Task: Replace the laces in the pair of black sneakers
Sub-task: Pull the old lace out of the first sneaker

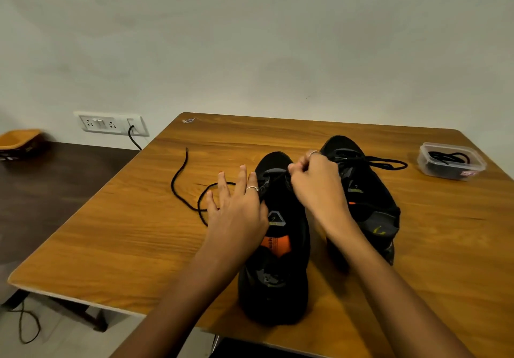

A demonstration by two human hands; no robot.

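Note:
Two black sneakers stand side by side on the wooden table (125,232), toes pointing away. The left sneaker (278,260) has an orange insole. My left hand (236,207) lies with straight, spread fingers against its left side. My right hand (314,182) pinches a black lace at the eyelets near that shoe's toe. A loose length of black lace (180,188) trails over the table to the left of the shoe. The right sneaker (364,191) is still laced, with a loop lying to its right.
A clear plastic box (452,161) holding black laces sits at the table's far right. A dark lower table (55,185) with an orange container (20,140) stands to the left. A wall socket (111,124) with a plugged cable is behind it. Another cord lies on the floor (27,327).

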